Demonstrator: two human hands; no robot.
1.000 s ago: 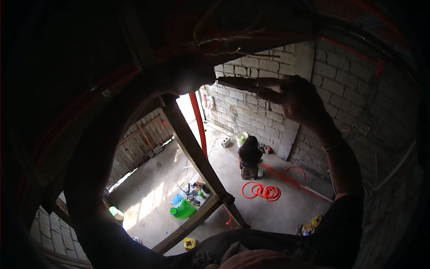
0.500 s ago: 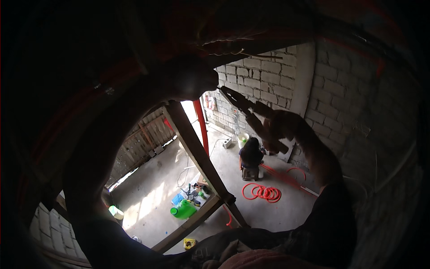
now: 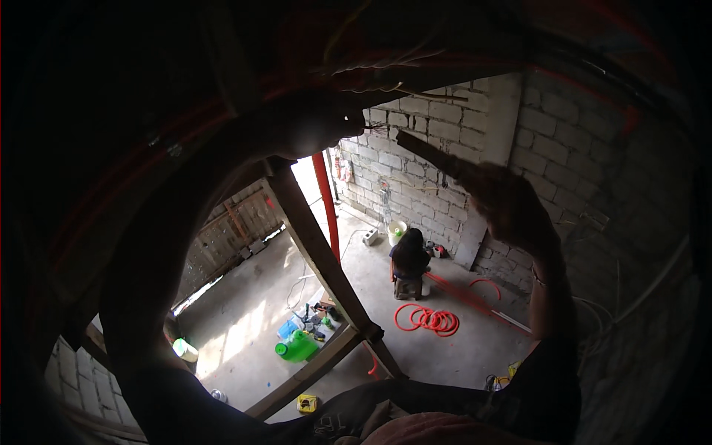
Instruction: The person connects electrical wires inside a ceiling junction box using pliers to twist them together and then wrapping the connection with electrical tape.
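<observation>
High in front of me, my left hand (image 3: 315,132) is closed, a dark shape against the light. Thin, splayed strands of a stripped electrical wire (image 3: 376,127) stick out from its fingertips. My right hand (image 3: 508,200) is wrapped round a pair of pliers (image 3: 430,152), seen mostly edge-on. Their tip points up and left, just short of the strands and apart from them. Deep shadow hides the rest of the wire behind my left hand.
A wooden post (image 3: 315,233) with a brace rises below my left hand, near a red pipe (image 3: 327,208). Down on the floor are a seated person (image 3: 410,256), a coil of orange-red tubing (image 3: 428,320), a green jug (image 3: 298,346) and tools. Loose wires (image 3: 434,95) hang overhead.
The pliers have drawn back right from my left fingertips and turned, so the gap between their jaws no longer shows. Bare wire strands now show at those fingertips.
</observation>
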